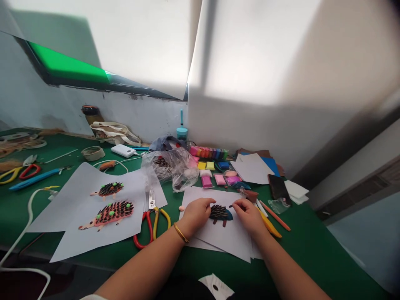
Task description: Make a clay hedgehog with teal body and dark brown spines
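A blue clay hedgehog with dark seed spines and brown feet lies on white paper. My left hand, fingers bent inward, rests at its left end and hides that part. What lies under those fingertips, if anything, is hidden. Just right of the figure, my right hand pinches a small dark seed between thumb and fingertips, apart from the spines. Two finished-looking hedgehogs, one black-spined and one pink, lie on paper to the left.
Red-and-yellow scissors lie left of my left arm. A plastic bag with seeds and colored clay packets sit behind. A yellow tool, an orange stick and a phone lie right. A cable runs left.
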A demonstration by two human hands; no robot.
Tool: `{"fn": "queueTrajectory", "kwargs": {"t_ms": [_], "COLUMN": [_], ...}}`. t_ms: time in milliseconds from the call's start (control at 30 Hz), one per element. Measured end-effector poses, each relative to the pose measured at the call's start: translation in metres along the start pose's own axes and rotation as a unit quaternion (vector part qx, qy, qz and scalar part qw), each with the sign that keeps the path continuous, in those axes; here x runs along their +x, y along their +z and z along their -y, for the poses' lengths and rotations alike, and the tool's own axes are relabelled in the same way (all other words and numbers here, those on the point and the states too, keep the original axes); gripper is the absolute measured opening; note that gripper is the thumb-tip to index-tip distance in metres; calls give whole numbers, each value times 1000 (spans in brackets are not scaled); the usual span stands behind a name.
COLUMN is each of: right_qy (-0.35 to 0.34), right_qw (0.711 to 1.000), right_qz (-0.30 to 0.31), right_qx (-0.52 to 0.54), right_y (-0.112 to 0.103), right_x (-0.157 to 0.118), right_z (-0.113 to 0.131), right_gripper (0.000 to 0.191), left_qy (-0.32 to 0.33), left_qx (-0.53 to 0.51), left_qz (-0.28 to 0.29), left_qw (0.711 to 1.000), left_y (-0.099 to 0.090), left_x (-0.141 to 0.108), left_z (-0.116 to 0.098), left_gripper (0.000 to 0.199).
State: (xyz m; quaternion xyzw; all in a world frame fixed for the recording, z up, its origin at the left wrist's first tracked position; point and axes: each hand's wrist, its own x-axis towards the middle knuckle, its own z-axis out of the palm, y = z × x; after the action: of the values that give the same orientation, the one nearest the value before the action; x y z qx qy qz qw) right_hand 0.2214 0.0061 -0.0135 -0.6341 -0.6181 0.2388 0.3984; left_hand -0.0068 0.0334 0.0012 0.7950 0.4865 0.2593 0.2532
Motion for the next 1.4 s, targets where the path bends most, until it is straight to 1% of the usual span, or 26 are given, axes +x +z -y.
{"fn": "queueTrajectory", "kwargs": {"t_ms": [100, 200, 300, 467, 667, 933, 1200, 1400], "right_qy": [-24, -34, -30, -29, -40, -66, -83, -88], "right_qw": [999, 999, 998, 998, 996, 991, 985, 982], "right_qz": [6, 13, 15, 23, 31, 15, 12, 16], "right_qx": [-24, -35, -44, -52, -77, -116, -151, -166], "right_y": [2, 3, 4, 5, 5, 6, 8, 9], "right_x": [0, 0, -1, -1, -2, -3, -3, -2], "right_z": [2, 5, 8, 14, 12, 13, 15, 14], "right_gripper": [26, 24, 22, 21, 20, 19, 19, 19], "left_qy": [-6, -27, -41, -42, -54, -62, -58, -59], "left_qx": [24, 16, 4, 0, -13, -27, -19, -22], "left_qz": [14, 1, -7, -10, -11, -6, -15, -10], "left_qw": [1000, 999, 999, 999, 998, 998, 998, 998], "left_y": [0, 0, -1, 0, -1, -3, -1, -1], "left_x": [0, 2, 3, 4, 5, 5, 5, 5], "left_z": [0, 0, 0, -1, 0, -2, 0, -1], "left_gripper": [41, 40, 38, 35, 35, 34, 34, 34]}}
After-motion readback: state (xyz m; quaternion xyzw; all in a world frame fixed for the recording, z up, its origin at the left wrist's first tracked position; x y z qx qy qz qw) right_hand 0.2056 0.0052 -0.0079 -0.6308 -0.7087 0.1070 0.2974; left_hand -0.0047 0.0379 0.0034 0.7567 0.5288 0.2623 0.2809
